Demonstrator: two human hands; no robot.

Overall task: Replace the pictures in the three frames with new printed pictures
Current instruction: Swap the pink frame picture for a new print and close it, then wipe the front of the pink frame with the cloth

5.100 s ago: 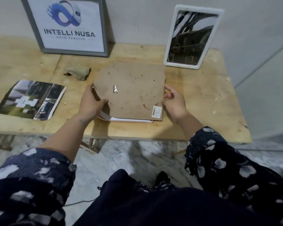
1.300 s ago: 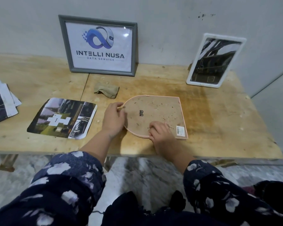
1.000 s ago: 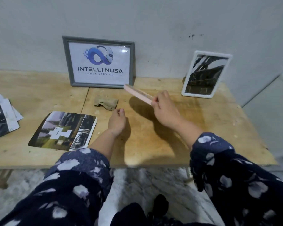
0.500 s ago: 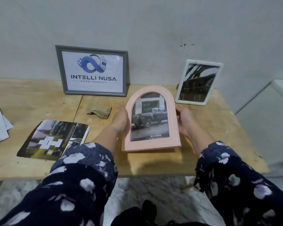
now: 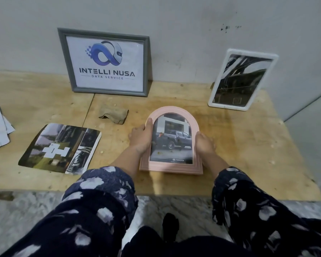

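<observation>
Wooden surface (image 5: 248,145) against a grey wall. The pink arched frame (image 5: 171,166), holding a printed truck picture, stands near the front edge, tilted back, between the left hand (image 5: 140,139) and right hand (image 5: 204,145), each gripping one side rail. The frame looks light and rigid; its glazing is probably fragile and smooth, so hold by the moulded edges, not the face. Grey frame (image 5: 146,65) and white frame (image 5: 246,108) lean on the wall.
</observation>
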